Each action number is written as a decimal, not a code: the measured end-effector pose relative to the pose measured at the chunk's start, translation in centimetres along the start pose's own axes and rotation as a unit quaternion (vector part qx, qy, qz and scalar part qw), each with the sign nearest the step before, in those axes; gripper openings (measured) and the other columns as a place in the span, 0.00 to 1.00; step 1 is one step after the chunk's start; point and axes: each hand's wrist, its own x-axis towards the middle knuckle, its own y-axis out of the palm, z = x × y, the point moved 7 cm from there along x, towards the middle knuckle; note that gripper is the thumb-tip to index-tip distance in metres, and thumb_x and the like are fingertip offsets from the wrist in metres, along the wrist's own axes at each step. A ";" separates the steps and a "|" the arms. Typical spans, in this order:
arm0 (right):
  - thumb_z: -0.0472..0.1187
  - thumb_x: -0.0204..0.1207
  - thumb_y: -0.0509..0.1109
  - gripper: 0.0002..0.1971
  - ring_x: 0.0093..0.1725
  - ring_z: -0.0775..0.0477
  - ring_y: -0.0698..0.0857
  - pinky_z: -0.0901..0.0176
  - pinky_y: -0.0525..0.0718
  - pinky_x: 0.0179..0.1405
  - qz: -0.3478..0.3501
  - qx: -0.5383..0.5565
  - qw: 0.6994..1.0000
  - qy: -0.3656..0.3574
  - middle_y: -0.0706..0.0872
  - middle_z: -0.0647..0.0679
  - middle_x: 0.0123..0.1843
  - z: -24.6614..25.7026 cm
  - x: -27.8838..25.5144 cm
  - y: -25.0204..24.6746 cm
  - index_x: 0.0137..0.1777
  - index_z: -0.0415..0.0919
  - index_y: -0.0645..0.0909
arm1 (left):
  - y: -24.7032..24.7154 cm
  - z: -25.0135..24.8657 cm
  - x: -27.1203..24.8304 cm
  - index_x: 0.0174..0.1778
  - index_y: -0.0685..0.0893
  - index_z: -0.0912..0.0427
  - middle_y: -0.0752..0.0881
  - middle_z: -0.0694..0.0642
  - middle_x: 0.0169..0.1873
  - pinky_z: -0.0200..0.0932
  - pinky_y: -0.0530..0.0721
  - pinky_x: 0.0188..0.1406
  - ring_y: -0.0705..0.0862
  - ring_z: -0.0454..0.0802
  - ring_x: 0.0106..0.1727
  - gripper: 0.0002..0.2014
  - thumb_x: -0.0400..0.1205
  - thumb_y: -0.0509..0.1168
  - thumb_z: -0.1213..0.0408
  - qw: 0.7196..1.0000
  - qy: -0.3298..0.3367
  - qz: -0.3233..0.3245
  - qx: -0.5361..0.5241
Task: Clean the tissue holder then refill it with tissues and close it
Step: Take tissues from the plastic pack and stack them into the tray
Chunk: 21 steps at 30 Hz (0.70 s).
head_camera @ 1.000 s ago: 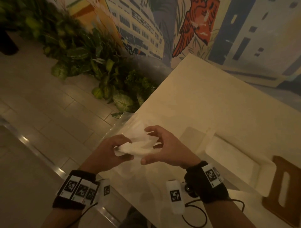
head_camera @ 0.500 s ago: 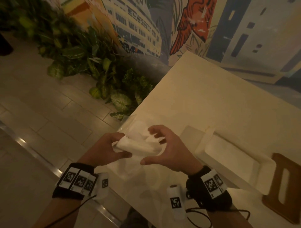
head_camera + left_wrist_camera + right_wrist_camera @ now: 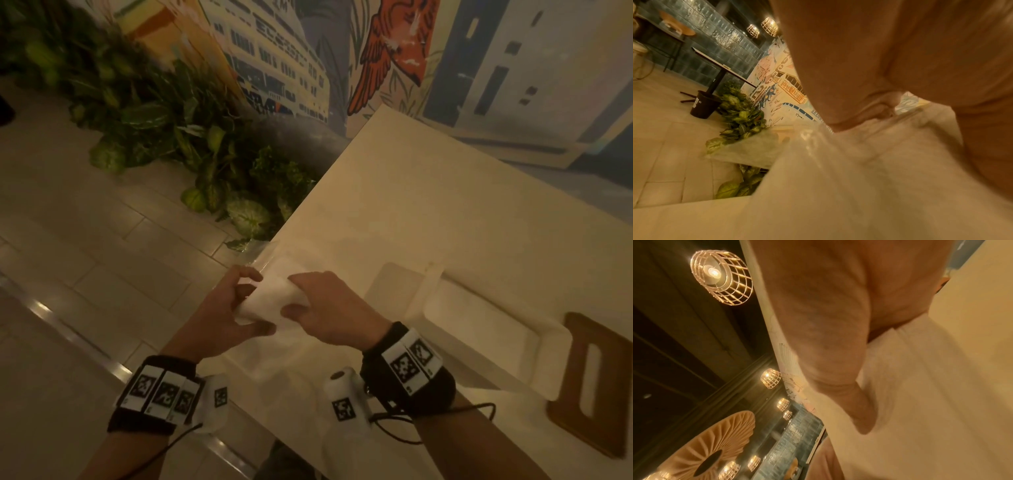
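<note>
Grip: left hand [image 3: 219, 315] and right hand [image 3: 329, 308] pinch a tissue stack [image 3: 274, 299] between them, frame centre | Holder: open tissue holder [image 3: 486, 329] on table [image 3: 428, 205], lower right | Step: refilling, apparently; next, carry stack into holder squarely | Views: wrist views show only fingers on tissue; head alone shows holder.

Wide bare surface [image 3: 428, 212] lies open beyond both hands, out to the mural wall [image 3: 513, 68]. To the right, the open tissue holder [image 3: 486, 339] and wooden lid [image 3: 592, 387] block the way. Plants [image 3: 205, 154] crowd the floor off the left edge.
</note>
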 end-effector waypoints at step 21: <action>0.41 0.72 0.78 0.14 0.51 0.46 0.91 0.52 0.90 0.50 -0.307 0.476 0.794 0.221 0.93 0.48 0.50 -16.0 -15.0 -4.8 0.57 0.41 0.86 | 9.9 -8.4 2.1 0.62 0.84 0.57 0.90 0.58 0.55 0.58 0.85 0.57 0.88 0.57 0.57 0.13 0.83 0.64 0.64 0.942 -0.123 0.043 -0.309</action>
